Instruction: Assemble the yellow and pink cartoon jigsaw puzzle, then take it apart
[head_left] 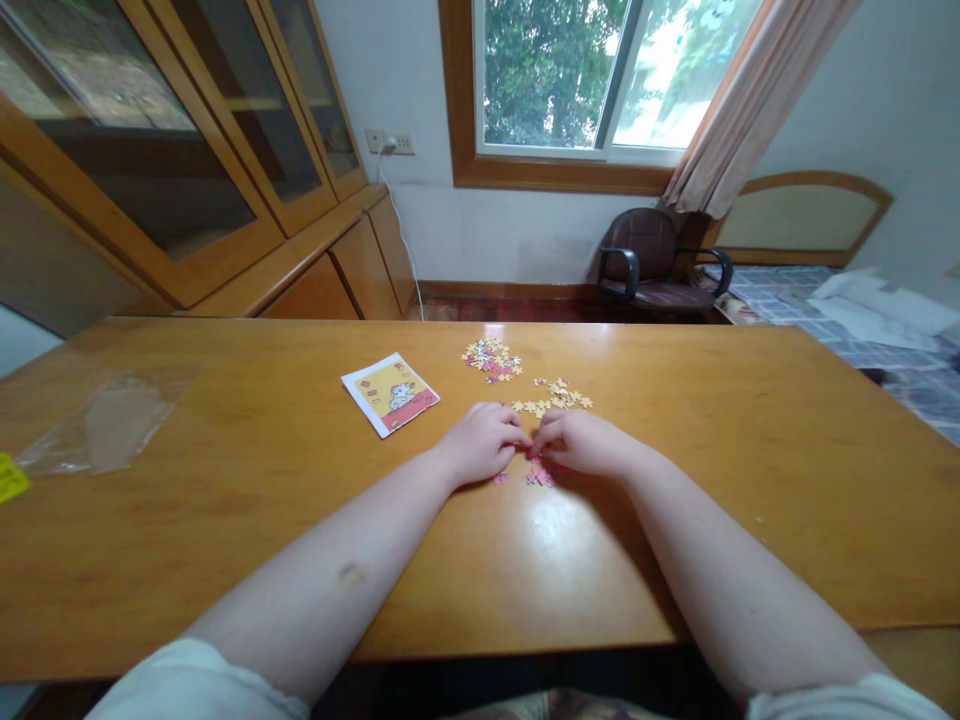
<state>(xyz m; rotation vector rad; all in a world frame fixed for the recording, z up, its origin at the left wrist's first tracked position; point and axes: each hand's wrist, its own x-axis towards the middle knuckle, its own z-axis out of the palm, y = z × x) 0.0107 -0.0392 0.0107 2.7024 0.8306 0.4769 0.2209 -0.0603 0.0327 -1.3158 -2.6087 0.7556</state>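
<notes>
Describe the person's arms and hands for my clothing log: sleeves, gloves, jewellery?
Both arms are bare from short, pale whitish fabric sleeves downward; the sleeve hems show at the bottom edge. The left hand and right hand wear no gloves, and no watch, bracelet or ring is visible. A small oval mark sits on the left forearm.

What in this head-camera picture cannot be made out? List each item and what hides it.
- Pieces between the fingertips: hidden by the left hand and right hand.
- Pink puzzle pieces: print too small.
- Reference card: picture detail too small.
- Yellow item: cut off by the left edge.
</notes>
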